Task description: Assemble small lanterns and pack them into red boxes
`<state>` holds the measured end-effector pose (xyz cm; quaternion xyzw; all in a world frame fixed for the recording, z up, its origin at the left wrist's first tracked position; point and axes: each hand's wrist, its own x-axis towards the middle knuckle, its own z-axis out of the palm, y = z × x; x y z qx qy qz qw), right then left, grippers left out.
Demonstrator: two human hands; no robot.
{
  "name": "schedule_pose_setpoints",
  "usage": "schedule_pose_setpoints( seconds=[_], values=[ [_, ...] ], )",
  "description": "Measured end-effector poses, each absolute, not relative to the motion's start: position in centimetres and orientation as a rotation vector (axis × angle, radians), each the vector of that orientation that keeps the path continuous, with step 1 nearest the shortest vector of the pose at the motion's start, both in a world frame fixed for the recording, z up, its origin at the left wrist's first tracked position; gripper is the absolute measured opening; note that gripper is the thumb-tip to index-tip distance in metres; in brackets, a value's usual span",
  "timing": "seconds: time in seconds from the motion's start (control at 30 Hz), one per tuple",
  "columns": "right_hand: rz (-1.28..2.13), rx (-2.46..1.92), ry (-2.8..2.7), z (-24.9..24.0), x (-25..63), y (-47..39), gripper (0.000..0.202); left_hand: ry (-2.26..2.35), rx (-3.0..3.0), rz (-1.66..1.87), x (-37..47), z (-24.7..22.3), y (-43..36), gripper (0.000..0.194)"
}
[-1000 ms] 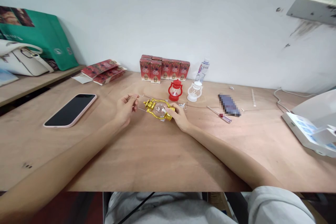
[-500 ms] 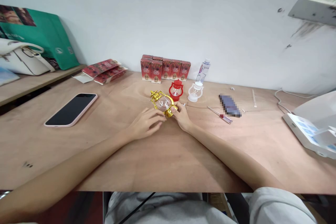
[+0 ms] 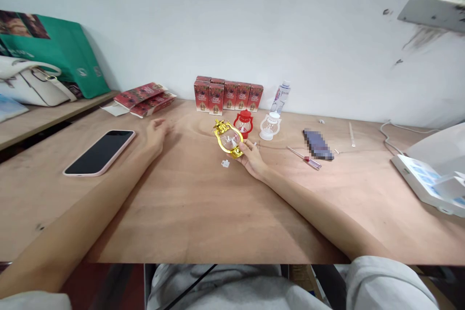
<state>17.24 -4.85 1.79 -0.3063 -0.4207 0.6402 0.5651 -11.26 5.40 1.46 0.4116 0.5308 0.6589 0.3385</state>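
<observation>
A gold lantern (image 3: 229,139) with a clear globe is tilted in my right hand (image 3: 251,157), whose fingers grip its base. My left hand (image 3: 157,133) is away to the left, near the flat red boxes (image 3: 145,98); its fingers are curled and blurred, and I cannot tell whether they hold anything. Below the gold lantern a small white piece (image 3: 225,163) lies on the table. Behind my right hand stand a red lantern (image 3: 243,124) and a white lantern (image 3: 270,126), both upright.
Several upright red boxes (image 3: 231,95) and a bottle (image 3: 281,97) stand by the wall. A pink-edged phone (image 3: 100,153) lies left, a screwdriver (image 3: 304,158) and a blurred dark object (image 3: 318,144) right. A white device (image 3: 428,181) sits far right, a green bag (image 3: 72,53) far left.
My left hand has left the gold lantern and moved left toward the flat red boxes. The lantern is slightly more upright in my right hand, and the small white piece is now visible.
</observation>
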Motion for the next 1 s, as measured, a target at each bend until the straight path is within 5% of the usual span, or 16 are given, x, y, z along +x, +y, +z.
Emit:
schedule_pose_setpoints(
  seconds=[0.23, 0.47, 1.0],
  values=[
    [1.508, -0.759, -1.031, 1.6, 17.7, -4.4, 0.048, 1.215, 0.828, 1.848, -13.7, 3.3, 7.3, 0.033],
    [1.521, -0.774, -0.988, 1.8, 17.9, -4.2, 0.047, 1.02, 0.646, 1.791, -15.6, 4.0, 6.9, 0.006],
    [1.398, -0.757, -1.095, 1.7, 17.0, -4.8, 0.052, 1.08, 0.781, 1.719, -14.9, 4.2, 6.8, 0.035]
  ],
)
